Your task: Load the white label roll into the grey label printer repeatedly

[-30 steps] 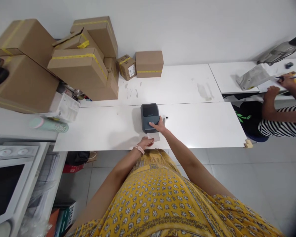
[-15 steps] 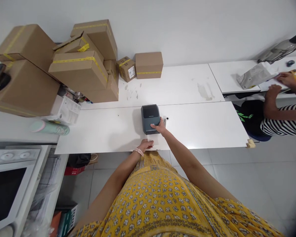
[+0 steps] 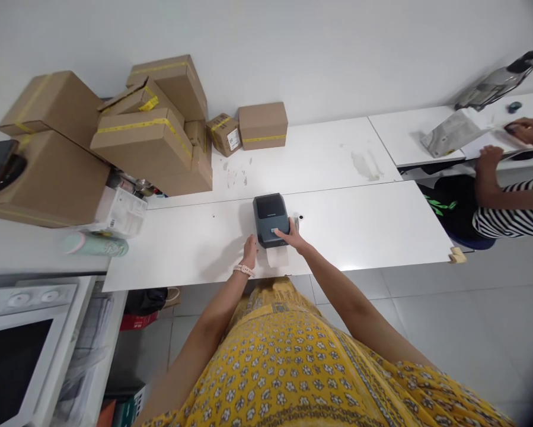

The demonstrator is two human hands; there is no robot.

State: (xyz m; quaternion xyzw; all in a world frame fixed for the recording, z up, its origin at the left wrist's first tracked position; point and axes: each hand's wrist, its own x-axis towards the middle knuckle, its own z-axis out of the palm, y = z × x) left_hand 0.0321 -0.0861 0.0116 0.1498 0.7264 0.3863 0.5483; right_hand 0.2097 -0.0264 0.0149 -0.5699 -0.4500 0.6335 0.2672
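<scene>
A dark blue-grey label printer (image 3: pixel 270 220) with a black window on top stands on the white table. My right hand (image 3: pixel 295 238) is at its right front corner, thumb on the small light button and fingers against the side. At the left front edge, my left hand (image 3: pixel 249 254) holds nothing; its fingers are stretched out beside the printer, and I cannot tell whether they touch it. A pale strip, seemingly paper, shows at the printer's front.
Taped cardboard boxes (image 3: pixel 141 139) are stacked at the left, with two smaller boxes near the wall. A mint green bottle (image 3: pixel 95 244) lies at the table's left end. Another person's hands (image 3: pixel 526 131) are busy at the right-hand table (image 3: pixel 408 142).
My left hand has moved from the pale strip at the printer's front up to the left front corner, fingers straightened. My right hand remains on the printer. The view has tilted slightly.
</scene>
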